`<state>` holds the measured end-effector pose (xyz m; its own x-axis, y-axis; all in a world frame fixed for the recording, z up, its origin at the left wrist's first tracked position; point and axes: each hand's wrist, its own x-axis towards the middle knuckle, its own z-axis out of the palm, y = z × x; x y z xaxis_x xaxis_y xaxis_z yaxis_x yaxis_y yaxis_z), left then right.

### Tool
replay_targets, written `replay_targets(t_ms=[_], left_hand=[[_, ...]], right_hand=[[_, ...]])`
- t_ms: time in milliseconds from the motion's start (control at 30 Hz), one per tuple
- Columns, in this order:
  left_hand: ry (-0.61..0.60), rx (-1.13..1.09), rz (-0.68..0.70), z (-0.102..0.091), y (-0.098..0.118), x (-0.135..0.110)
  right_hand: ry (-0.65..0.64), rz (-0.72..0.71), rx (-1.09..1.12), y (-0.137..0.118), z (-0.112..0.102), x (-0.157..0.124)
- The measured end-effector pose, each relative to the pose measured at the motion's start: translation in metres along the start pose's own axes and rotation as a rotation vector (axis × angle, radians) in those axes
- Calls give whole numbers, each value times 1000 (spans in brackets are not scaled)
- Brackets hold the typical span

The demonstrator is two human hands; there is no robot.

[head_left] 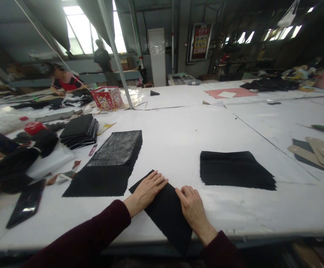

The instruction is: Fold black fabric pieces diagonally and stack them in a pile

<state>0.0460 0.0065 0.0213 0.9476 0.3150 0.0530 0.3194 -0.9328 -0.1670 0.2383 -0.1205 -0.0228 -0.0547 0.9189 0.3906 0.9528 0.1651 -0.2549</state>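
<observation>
The left hand [147,189] and right hand [193,209] lie flat with fingers spread, gripping nothing. They press a black fabric piece [166,216] at the near edge of the white table [178,141]. The piece's lower corner runs off the edge into shadow. A tall black stack [114,156] sits to the left and a flatter pile [234,170] to the right.

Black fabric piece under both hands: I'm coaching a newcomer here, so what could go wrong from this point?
The black fabric piece overhangs the near edge of the table; if the left hand and right hand lift, it might slide off.
The tall stack lies close beside the left hand; a sweep could knock its layers askew.
</observation>
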Motion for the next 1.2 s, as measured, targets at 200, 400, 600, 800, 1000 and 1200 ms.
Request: replay_targets(t_ms=[200, 400, 600, 800, 1000, 1200], left_hand=[[9, 14, -3, -2, 9, 4], [37, 3, 27, -2, 19, 8], [34, -7, 44, -6, 28, 9], [56, -30, 66, -7, 33, 11], [32, -54, 84, -4, 40, 14], [19, 20, 80, -10, 51, 16]], right_hand=[[-4, -11, 16, 6, -7, -12], [29, -45, 11, 13, -10, -19], [48, -77, -6, 17, -12, -27], [37, -84, -10, 21, -18, -34], [30, -61, 23, 22, -24, -38], [20, -62, 57, 25, -26, -43]])
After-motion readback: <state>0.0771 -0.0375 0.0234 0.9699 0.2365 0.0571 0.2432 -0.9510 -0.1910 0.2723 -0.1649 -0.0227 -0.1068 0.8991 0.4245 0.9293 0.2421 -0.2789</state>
